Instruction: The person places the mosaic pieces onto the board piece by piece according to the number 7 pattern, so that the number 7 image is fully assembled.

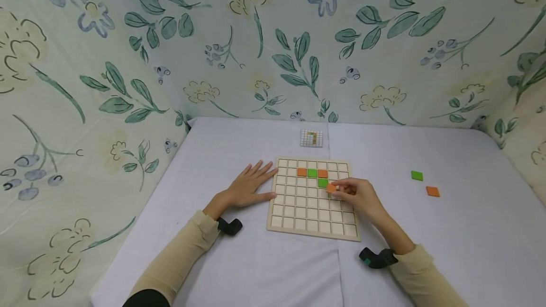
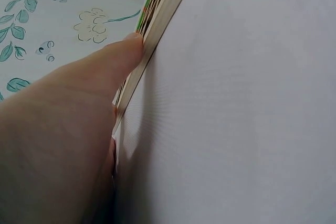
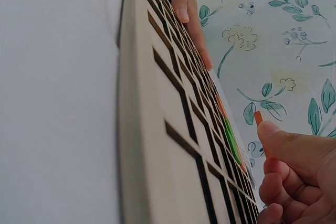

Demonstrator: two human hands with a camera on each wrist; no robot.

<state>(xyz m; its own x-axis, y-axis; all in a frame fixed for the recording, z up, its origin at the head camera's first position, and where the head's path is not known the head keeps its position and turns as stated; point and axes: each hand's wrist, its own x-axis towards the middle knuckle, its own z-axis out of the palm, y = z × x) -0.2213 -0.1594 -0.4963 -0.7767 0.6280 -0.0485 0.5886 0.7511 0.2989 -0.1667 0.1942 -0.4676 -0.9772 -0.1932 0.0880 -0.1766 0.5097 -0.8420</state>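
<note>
A wooden grid board lies on the table with square cells. In its upper rows sit an orange tile, a green tile, a second orange tile and, one row lower, another green tile. My right hand pinches an orange square tile between thumb and fingers, over the board just below that lower green tile. In the right wrist view the pinched tile shows above the grid. Fingers spread, my left hand rests flat, touching the board's left edge; its thumb meets the rim.
Behind the board lies a small card printed with a grid of coloured squares. To the right, a loose green tile and a loose orange tile lie on the white tablecloth. A floral curtain surrounds the table's back and sides.
</note>
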